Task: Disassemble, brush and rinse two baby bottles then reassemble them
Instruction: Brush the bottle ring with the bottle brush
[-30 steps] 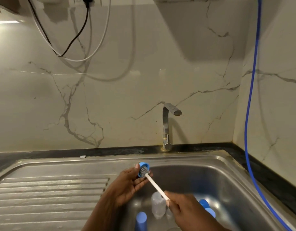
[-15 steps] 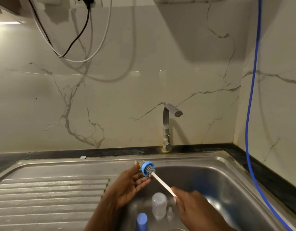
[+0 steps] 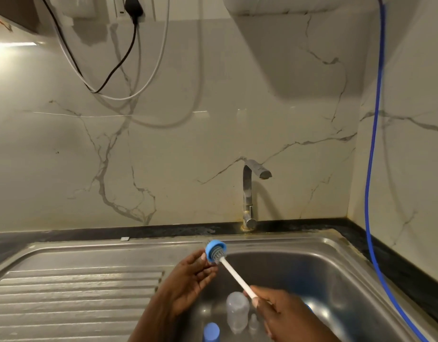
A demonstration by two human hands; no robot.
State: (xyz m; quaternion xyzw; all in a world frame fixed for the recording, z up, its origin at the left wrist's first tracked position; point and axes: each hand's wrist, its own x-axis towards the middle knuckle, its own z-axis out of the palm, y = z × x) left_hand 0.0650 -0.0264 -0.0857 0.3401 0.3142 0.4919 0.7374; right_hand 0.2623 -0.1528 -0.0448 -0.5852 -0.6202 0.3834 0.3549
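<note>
My left hand holds a blue bottle ring at its fingertips above the left rim of the sink. My right hand grips the white handle of a bottle brush, whose grey bristle head sits inside the ring. Down in the basin a clear bottle stands upright, with a small clear nipple beside it. A blue cap shows at the bottom edge. Another blue part peeks out behind my right hand.
A steel tap rises behind the basin, with no water running. The ribbed draining board lies to the left. A blue hose hangs down the right wall into the corner. Cables dangle on the marble wall.
Both hands have shifted a little to the right, and the ring has turned on the brush head. My right hand now hides most of the blue parts at the basin's right.
</note>
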